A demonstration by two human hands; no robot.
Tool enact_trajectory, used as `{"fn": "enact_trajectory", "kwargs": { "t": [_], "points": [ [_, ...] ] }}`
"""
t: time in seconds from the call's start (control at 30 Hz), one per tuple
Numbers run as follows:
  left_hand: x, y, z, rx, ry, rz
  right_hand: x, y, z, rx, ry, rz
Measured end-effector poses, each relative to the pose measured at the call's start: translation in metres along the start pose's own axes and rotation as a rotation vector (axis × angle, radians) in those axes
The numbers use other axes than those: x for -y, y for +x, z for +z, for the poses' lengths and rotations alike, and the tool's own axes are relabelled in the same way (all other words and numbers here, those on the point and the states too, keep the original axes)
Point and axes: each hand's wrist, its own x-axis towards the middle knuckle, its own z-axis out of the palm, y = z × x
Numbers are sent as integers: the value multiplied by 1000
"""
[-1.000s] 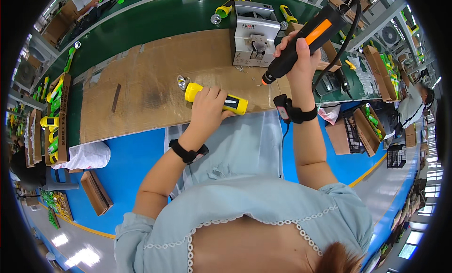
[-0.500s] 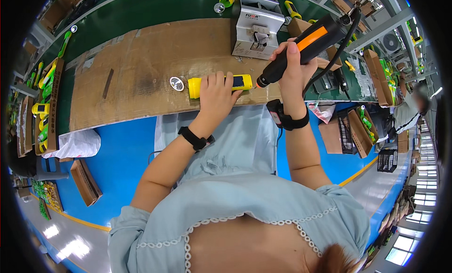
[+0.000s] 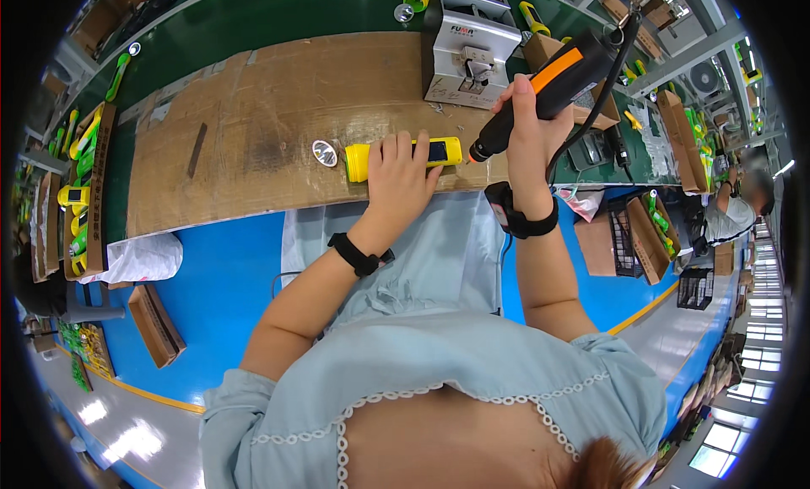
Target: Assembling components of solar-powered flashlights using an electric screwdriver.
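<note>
My left hand (image 3: pixel 396 172) presses down on a yellow flashlight (image 3: pixel 364 159) that lies flat on the brown cardboard work surface (image 3: pixel 253 126), its silver reflector head pointing left. My right hand (image 3: pixel 525 135) grips a black and orange electric screwdriver (image 3: pixel 553 88), tilted so its tip touches the flashlight's right end. A black cable runs up from the screwdriver's top. Both wrists wear black bands.
A grey metal machine (image 3: pixel 468 46) stands just behind the flashlight. More yellow flashlights (image 3: pixel 531 16) lie on the green belt (image 3: pixel 253 16) beyond. Boxes with yellow parts (image 3: pixel 76 194) sit at the left, cardboard boxes (image 3: pixel 641 236) at the right, another person (image 3: pixel 734 210) at the far right.
The flashlight has been turned level on the cardboard, and the screwdriver has come down from above until its tip meets the flashlight's right end.
</note>
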Motion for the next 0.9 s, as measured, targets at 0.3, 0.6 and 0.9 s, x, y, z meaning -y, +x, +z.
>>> {"fn": "enact_trajectory", "kwargs": {
  "t": [0.3, 0.6, 0.9],
  "points": [
    [-7, -11, 10, -30, 62, -29, 1, -5, 9, -63, -68, 23],
    [-5, -8, 13, -35, 82, -37, -5, -2, 10, -74, -66, -3],
    [2, 1, 8, -28, -157, -35, -22, 1, 7, -115, -53, -86]
  ]
}}
